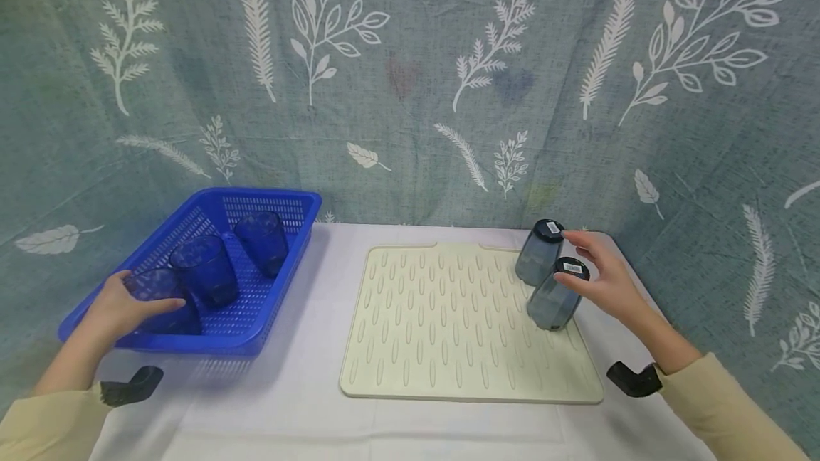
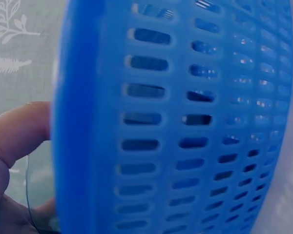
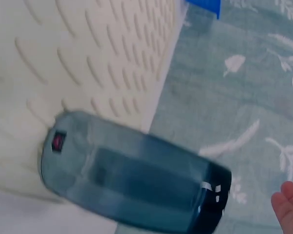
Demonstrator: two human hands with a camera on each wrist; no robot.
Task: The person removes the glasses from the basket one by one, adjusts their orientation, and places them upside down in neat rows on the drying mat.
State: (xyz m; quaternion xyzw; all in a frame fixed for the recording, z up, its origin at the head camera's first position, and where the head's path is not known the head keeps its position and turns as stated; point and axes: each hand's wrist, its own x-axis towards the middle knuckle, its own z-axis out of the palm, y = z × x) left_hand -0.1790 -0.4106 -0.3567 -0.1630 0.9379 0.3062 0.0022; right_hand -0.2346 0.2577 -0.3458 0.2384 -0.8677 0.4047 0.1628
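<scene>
In the head view, my left hand [image 1: 128, 308] reaches into the blue plastic basket [image 1: 282, 308] and holds the nearest tinted drinking glass [image 1: 173, 319] near its rim. The left wrist view shows part of that hand [image 2: 19, 141] behind the basket wall, with the clear glass edge by it. Two more glasses [image 1: 205, 269] [image 1: 263, 240] stand tilted in the basket. My right hand [image 1: 605, 279], thumb and fingers spread, is beside the bases of two upside-down grey-blue glasses [image 1: 552, 301] [image 1: 538, 258]. In the right wrist view its fingertips [image 3: 288, 202] are apart from the nearer glass [image 3: 132, 170].
A cream ridged drying mat [image 1: 448, 326] lies on the white-covered table [image 1: 301, 404], with both upturned glasses at its right edge. The basket stands left of the mat. Behind and to the sides hangs a green leaf-patterned cloth [image 1: 410, 91].
</scene>
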